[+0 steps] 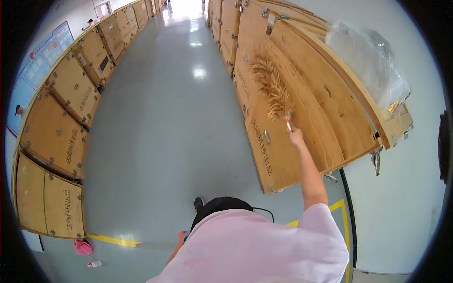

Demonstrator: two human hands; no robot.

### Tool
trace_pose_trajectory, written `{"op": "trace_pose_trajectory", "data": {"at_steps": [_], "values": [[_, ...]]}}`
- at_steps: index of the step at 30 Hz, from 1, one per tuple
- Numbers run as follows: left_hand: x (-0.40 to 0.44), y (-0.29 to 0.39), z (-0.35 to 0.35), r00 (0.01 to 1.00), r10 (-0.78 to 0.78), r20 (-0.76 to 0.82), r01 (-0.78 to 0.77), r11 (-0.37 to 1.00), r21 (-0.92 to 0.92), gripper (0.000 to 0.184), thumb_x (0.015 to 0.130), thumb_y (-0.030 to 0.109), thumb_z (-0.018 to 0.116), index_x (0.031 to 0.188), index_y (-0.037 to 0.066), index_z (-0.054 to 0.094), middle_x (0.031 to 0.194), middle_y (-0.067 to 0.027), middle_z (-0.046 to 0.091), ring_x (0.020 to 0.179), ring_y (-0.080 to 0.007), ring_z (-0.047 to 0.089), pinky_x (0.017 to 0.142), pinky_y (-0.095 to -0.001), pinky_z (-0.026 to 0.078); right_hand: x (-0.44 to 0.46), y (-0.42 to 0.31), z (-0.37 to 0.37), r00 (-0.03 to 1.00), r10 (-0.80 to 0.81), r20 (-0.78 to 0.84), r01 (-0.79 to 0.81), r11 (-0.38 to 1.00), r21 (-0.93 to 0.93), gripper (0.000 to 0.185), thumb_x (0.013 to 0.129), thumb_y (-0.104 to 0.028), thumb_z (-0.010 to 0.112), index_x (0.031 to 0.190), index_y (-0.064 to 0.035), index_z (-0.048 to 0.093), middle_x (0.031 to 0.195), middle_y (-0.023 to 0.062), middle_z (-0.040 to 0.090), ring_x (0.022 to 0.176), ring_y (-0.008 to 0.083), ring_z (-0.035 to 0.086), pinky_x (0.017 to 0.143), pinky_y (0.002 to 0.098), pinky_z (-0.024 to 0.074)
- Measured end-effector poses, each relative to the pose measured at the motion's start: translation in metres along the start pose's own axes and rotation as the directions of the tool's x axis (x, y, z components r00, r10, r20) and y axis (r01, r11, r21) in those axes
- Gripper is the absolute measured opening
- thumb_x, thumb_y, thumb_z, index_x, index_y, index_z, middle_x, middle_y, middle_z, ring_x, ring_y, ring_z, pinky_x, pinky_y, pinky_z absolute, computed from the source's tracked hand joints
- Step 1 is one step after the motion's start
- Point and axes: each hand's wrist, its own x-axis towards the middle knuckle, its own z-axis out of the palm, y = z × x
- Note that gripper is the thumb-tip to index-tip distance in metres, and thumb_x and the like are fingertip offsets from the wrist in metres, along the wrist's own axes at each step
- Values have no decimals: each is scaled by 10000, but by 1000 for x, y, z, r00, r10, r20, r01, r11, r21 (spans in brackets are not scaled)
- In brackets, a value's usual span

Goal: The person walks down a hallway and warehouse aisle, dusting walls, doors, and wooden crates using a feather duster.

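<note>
- From where I stood, the work in hand looked like dusting: the person's right hand [296, 136] held a feather duster [272, 89] out over the broad face of the nearest right-hand wooden crate [302, 155].
- The right fingers were wrapped around the short handle; the brown plumes fanned away from the body, toward the crate's far end and its aisle edge. I couldn't tell how firmly they pressed on the wood, if at all.
- The left hand [182, 237] hung low by the hip, partly hidden by the shirt [255, 245]. Something blue showed beside it, but I couldn't tell whether those fingers grasped it.
- To my mind, the next stroke called for a light, flat sweep along the boards, easing over the raised step in the panel and around the metal handle [267, 137] near the printed characters.
- Crumpled clear plastic sheeting [368, 61] lay along the crate's outer edge, by the wall; plumes could have snagged there, or on the metal latch [375, 161] jutting at the near corner.
- The grey floor [155, 127] ran open between two rows of crates. By the left row's near end lay a pink bag [83, 247] and a white bottle [94, 264], well apart from the duster.
- Beyond that row, other people's heads showed near a blue wall poster [42, 56].
</note>
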Motion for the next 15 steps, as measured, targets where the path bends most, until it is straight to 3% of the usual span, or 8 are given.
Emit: {"op": "trace_pose_trajectory", "data": {"at_steps": [1, 2, 4, 6, 8, 10, 13, 15], "values": [[12, 6, -4, 1000, 8, 10, -8, 1000, 13, 315, 631, 347, 525, 747, 64, 603, 731, -134, 576, 702, -249, 558, 614, -337, 424, 3, 2, 4, 995, 53, 87, -58, 997, 53, 248, 733, -230, 490, 735, 13, 536, 524, 83, 498, 458, 185, 480, 422, 307, 364], [24, 9, -11, 1000, 12, 20, -12, 999, 30, 317, 630, 351, 528, 747, 65, 604, 734, -133, 577, 707, -248, 559, 617, -336, 425, 1, -14, -1, 995, 50, 87, -55, 997, 50, 248, 733, -230, 490, 735, 13, 536, 524, 83, 498, 458, 185, 480, 422, 307, 364], [36, 14, -18, 999, 1, 41, -4, 999, 51, 320, 628, 355, 531, 746, 67, 604, 738, -132, 577, 712, -246, 560, 619, -335, 425, -9, -36, -6, 981, 144, 131, -171, 960, 222, 232, 748, -215, 481, 700, 6, 533, 474, 10, 424, 403, 90, 383, 361, 244, 290], [28, 14, -19, 992, -88, -87, 81, 993, -84, 321, 635, 359, 529, 749, 68, 604, 726, -132, 577, 698, -248, 561, 602, -332, 426, 9, -34, -2, 999, -28, 34, 14, 934, 357, 221, 761, -208, 466, 693, -9, 534, 471, 4, 419, 406, 83, 381, 364, 228, 278], [32, 2, -16, 994, -103, -41, 99, 992, -82, 322, 636, 358, 528, 749, 66, 603, 722, -133, 577, 699, -246, 561, 601, -332, 427, 22, -55, -9, 987, -79, -140, 116, 954, 277, 209, 757, -200, 466, 732, -5, 538, 491, 11, 430, 430, 90, 396, 387, 236, 302], [35, -7, -16, 995, -103, -12, 102, 992, -80, 322, 638, 357, 528, 750, 65, 603, 718, -135, 576, 700, -244, 562, 600, -331, 427, 27, -78, -19, 962, -83, -261, 131, 977, 171, 279, 735, -251, 462, 750, 18, 532, 686, 193, 537, 655, 297, 533, 579, 358, 396], [40, -12, -19, 994, -103, 22, 105, 988, -112, 319, 641, 348, 529, 766, 62, 599, 725, -136, 576, 704, -238, 562, 599, -327, 426, 13, -97, -26, 962, -35, -272, 45, 999, 30, 281, 737, -253, 459, 800, 11, 533, 767, 212, 532, 740, 342, 517, 631, 377, 396], [43, -9, -18, 994, -100, 41, 105, 984, -144, 318, 643, 342, 530, 776, 61, 597, 730, -137, 576, 706, -233, 563, 599, -325, 426, 5, -72, -14, 975, -53, -216, 42, 998, -55, 270, 730, -235, 472, 810, 16, 533, 728, 207, 538, 674, 308, 525, 591, 369, 393]]}}
